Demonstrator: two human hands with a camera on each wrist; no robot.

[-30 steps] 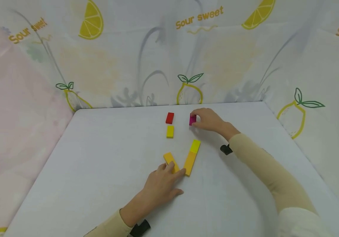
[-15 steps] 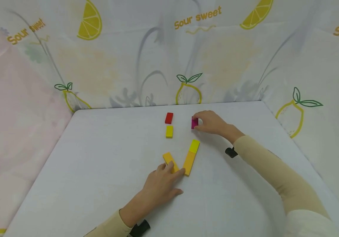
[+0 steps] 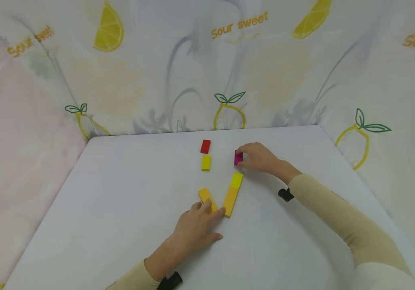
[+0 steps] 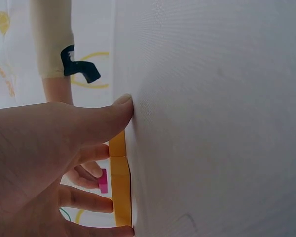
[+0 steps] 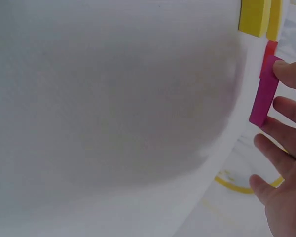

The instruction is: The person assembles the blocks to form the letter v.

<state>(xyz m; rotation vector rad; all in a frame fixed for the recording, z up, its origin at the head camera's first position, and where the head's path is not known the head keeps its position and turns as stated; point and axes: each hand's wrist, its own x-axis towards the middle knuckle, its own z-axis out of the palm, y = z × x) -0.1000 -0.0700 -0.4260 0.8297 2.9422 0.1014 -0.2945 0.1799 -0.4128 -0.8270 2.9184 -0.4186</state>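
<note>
My right hand pinches a magenta block between thumb and finger, just beyond the yellow end block of a slanted row. In the right wrist view the magenta block is held by its two ends, its lower face apart from the yellow block. My left hand lies spread, its fingertips resting on the left orange block and at the near end of the right orange block. Together these orange blocks form a V. The left wrist view shows the thumb held away from them.
Left of the magenta block, a red block and a yellow block lie in line on the white table. A lemon-print cloth hangs along the table's back and sides.
My right hand has brought the magenta block nearer to me, towards the yellow end of the right row. The left hand keeps its place on the orange blocks.
</note>
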